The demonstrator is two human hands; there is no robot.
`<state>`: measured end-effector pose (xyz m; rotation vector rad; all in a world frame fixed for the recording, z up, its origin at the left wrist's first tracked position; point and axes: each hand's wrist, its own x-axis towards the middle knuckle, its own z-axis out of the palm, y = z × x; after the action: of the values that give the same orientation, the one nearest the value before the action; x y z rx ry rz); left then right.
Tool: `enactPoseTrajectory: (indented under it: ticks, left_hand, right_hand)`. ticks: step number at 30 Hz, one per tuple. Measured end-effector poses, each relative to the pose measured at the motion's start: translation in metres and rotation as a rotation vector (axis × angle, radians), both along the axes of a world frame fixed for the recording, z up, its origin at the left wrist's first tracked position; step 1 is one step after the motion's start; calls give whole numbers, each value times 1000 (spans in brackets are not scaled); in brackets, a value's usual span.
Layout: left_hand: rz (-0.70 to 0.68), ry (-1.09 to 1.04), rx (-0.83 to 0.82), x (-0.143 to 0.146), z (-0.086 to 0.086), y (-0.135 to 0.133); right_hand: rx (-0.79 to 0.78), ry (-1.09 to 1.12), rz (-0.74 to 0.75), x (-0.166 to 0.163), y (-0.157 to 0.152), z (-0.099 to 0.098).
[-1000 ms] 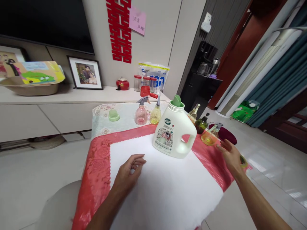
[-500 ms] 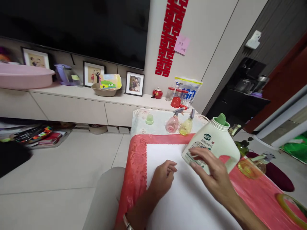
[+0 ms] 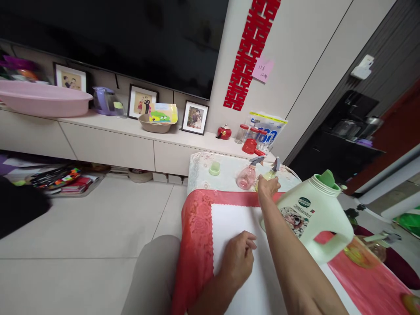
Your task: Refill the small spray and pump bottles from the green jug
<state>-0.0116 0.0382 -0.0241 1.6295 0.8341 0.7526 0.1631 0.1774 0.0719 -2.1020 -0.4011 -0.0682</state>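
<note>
My right hand [image 3: 269, 187] reaches across to a small yellow spray bottle [image 3: 271, 174] with a grey trigger head, its fingers closed around the body, which is partly hidden. Just left of it stands a pink spray bottle [image 3: 246, 177]. Under and beside my right forearm is a large pale green detergent jug [image 3: 323, 221] with its cap off and a green spout showing in the neck. My left hand [image 3: 239, 258] hovers or rests over the white sheet [image 3: 229, 218], fingers loosely bent with nothing in them. A light green cap [image 3: 214, 168] sits on the floral cloth.
A red tablecloth [image 3: 197, 223] surrounds the white sheet. Behind, a long cabinet [image 3: 108, 140] holds a pink basin [image 3: 46, 99], framed photos, a red teapot [image 3: 224, 132], jars and a plastic bag [image 3: 271, 127]. A glass bottle of yellow liquid [image 3: 364, 253] stands at right.
My right hand has moved forward from beside the detergent jug to the yellow spray bottle and closed on it. The view has turned a little left; my left hand stays over the sheet.
</note>
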Motion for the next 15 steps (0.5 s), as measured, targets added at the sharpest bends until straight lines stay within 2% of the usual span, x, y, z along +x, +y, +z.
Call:
enactPoseTrajectory:
  ticks: [8, 15]
  left_hand:
    - [13, 37, -2, 4, 1, -1]
    - [7, 43, -46, 4, 5, 0]
  right_hand:
    - [21, 97, -201, 23, 32, 12]
    - [-18, 170, -244, 34, 51, 19]
